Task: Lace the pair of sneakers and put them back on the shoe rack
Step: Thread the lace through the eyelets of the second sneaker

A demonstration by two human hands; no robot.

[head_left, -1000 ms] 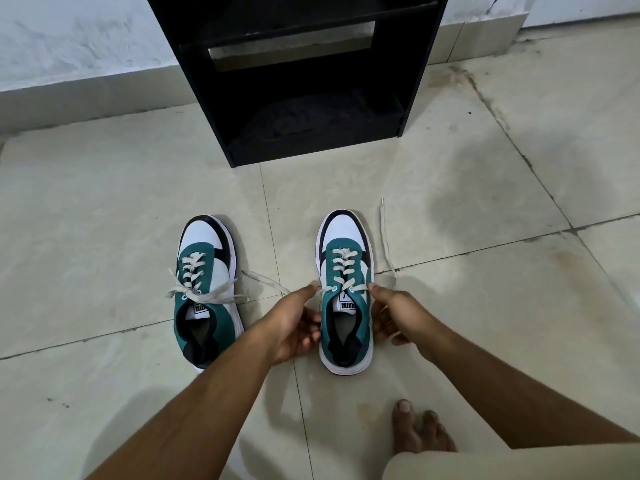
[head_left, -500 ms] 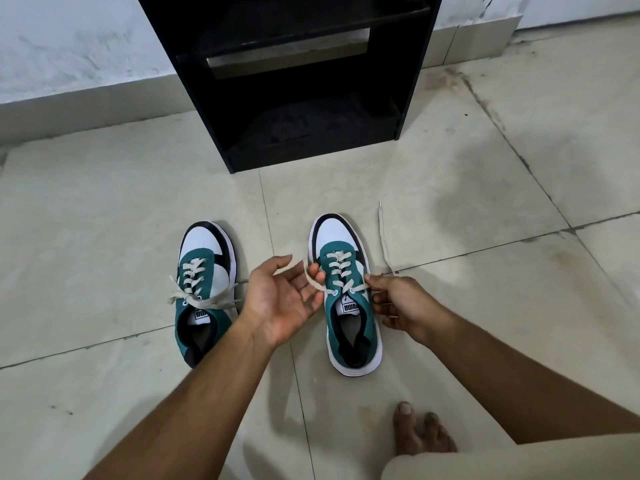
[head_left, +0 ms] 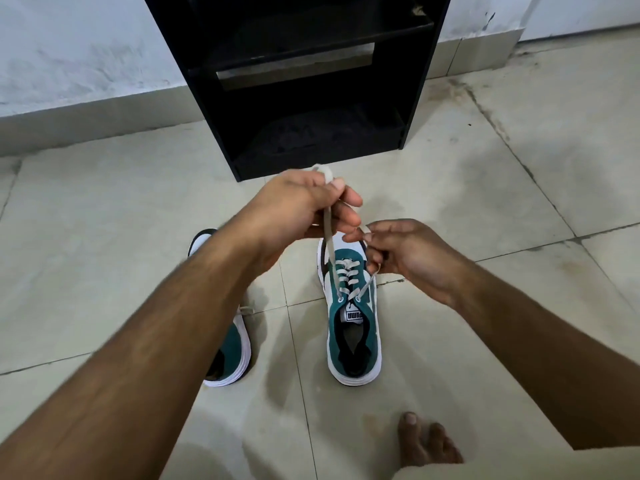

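Observation:
Two teal, white and black sneakers stand on the tiled floor, toes towards the rack. The right sneaker [head_left: 351,323] is laced with a pale lace. My left hand [head_left: 304,206] is raised above its toe, shut on the left end of the lace [head_left: 328,233], which runs taut down to the top eyelet. My right hand [head_left: 405,254] pinches the lace's other end beside the toe. The left sneaker [head_left: 230,355] is mostly hidden behind my left forearm. The black shoe rack [head_left: 311,77] stands open-fronted against the wall, just beyond my hands.
My bare toes [head_left: 427,441] rest on the floor at the lower right, with a light garment edge below them. A white wall with a tiled skirting runs behind the rack. Beige floor tiles spread left and right of the shoes.
My left hand went from open beside the sneaker to closed on the lace end and lifted it up and forward. My right hand rose with the other end. The view moved closer.

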